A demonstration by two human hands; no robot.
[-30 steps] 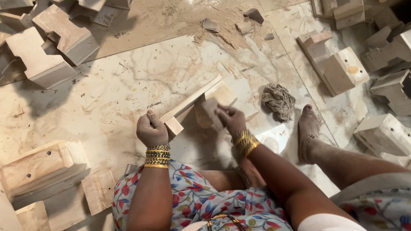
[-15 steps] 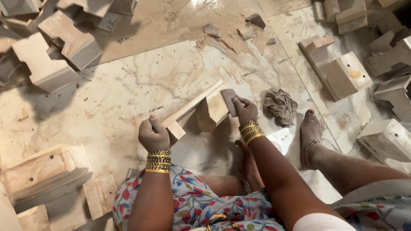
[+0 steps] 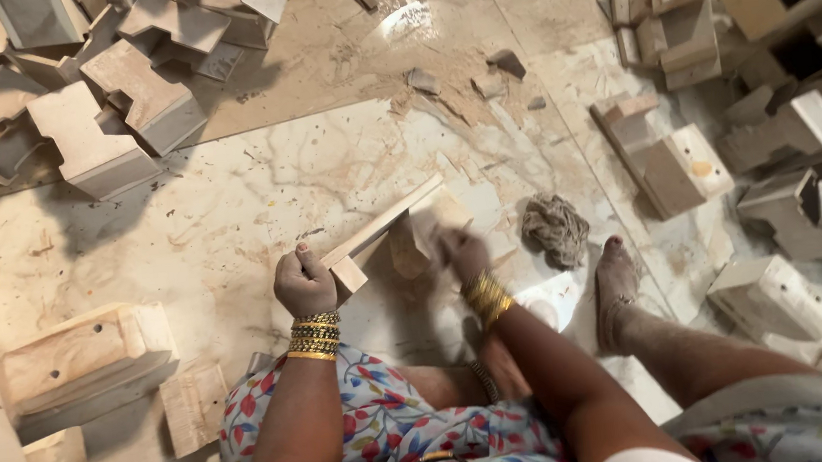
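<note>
The left hand is clenched around the near end of a pale wooden piece made of a long flat strip on short blocks, tilted above the marble floor. The right hand, blurred, presses on the piece's far block; its grasp cannot be told. Just right of that hand lies a crumpled grey rag, and a bare foot rests beside it. Stacked pale wooden blocks lie well beyond the left hand.

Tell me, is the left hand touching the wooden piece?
Touching. The head view shows the left hand closed around the near end of the wooden piece, no gap.
</note>
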